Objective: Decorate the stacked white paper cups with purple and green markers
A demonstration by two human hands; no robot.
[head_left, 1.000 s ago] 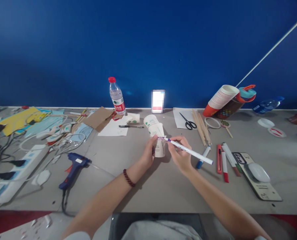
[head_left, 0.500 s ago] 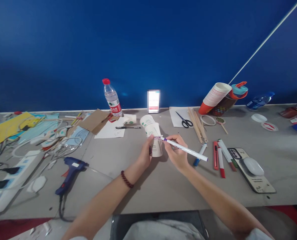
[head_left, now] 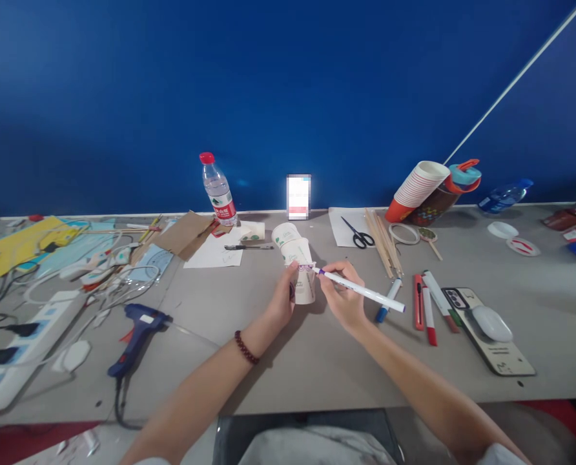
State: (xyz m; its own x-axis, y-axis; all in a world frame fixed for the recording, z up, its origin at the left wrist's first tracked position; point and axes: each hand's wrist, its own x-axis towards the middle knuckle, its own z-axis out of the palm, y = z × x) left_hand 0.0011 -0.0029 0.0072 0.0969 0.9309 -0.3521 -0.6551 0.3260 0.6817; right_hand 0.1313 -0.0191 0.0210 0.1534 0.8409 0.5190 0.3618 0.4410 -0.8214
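So there's this little run of white paper cups (head_left: 304, 288) in the middle of the grey table (head_left: 186, 381), smooth, tapered, printed with green bits, with purple loops inked across the nearest one. Can't tell from here if they actually rest on the tabletop. The left hand (head_left: 282, 298) is curled round the side of the nearest cup, thumb up by the loops, and there's a dark beaded bracelet (head_left: 246, 347) on that wrist. The right hand (head_left: 343, 296) is pinched closed on a slim white marker (head_left: 368, 292), purple at the writing end, tip right up at the loops; whether it's touching, I can't say.

Off to the right are metal scissors (head_left: 357, 234) with black loop handles, thin wooden sticks (head_left: 383, 242) and a flat ring of tape (head_left: 404, 234). On the left, a chunky blue plastic glue gun (head_left: 137, 332) lies on its side.
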